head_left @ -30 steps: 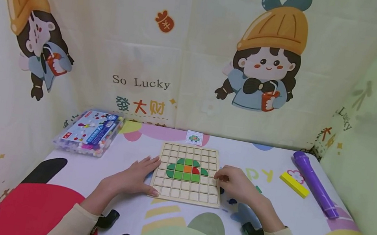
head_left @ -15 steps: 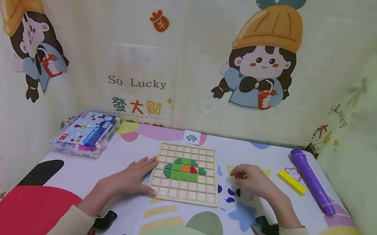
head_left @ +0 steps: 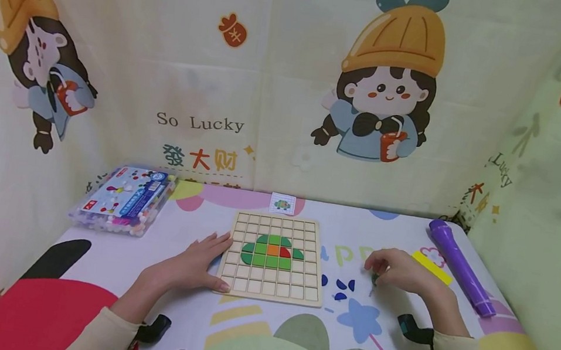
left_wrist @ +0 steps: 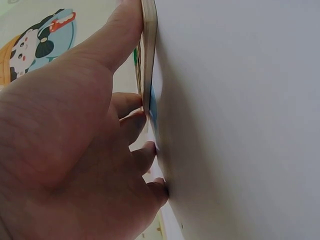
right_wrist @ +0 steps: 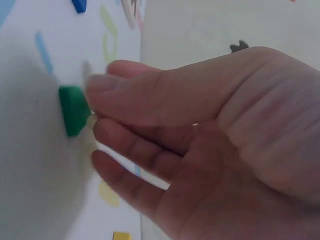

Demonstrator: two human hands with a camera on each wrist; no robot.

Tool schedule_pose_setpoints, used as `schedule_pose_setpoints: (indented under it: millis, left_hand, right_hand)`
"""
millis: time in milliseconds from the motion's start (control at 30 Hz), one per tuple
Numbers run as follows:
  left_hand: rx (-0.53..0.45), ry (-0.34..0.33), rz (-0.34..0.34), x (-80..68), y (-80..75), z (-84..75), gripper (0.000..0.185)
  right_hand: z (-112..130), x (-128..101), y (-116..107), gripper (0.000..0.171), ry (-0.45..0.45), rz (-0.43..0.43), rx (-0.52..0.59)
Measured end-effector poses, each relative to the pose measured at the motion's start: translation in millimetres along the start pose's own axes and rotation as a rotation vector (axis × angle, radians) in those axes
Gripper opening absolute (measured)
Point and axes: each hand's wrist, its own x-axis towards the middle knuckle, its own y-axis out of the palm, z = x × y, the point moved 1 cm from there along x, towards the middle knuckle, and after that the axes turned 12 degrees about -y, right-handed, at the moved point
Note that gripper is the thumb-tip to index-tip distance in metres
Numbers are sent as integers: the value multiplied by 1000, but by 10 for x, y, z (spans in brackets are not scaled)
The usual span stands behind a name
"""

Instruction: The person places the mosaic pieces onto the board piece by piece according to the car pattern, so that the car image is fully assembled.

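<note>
A wooden grid board [head_left: 245, 284] lies on the table, green, orange and red tiles [head_left: 267, 250] forming a shape in its middle cells. My left hand [head_left: 197, 260] rests along its left edge, fingers spread and thumb at the near corner; the left wrist view has the thumb against the board's rim. To the right of the board, my right hand [head_left: 400, 272] is over a small green piece [right_wrist: 74, 111] on the tabletop. Its thumb and fingers are loosely bent, the tips right beside that piece; whether they touch it is hard to tell.
Several dark blue pieces [head_left: 341, 296] lie between board and right hand. Behind the board is a small pattern card [head_left: 282, 204]. A clear box of beads [head_left: 123, 198] stands at back left. A yellow bar [head_left: 433, 268] and purple tube [head_left: 462, 269] lie at right.
My right hand has moved from the board's right edge rightward to the green piece. The left hand stays at the board. The view has shifted slightly, and the tiles look unchanged.
</note>
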Motion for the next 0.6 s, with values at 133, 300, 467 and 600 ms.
schedule_pose_setpoints:
  millis: [133, 300, 467, 600]
  left_hand:
    - [-5, 3, -3, -1, 4, 12, 112]
    - [-8, 4, -2, 13, 19, 24, 111]
    - [-4, 4, -4, 15, 21, 28, 111]
    - [-7, 5, -3, 2, 10, 19, 111]
  right_hand:
    - [-62, -29, 20, 33, 38, 37, -6]
    - [-78, -11, 50, 28, 64, 35, -1]
    - [-53, 0, 54, 23, 77, 8, -24]
    - [-44, 7, 59, 21, 76, -1, -29]
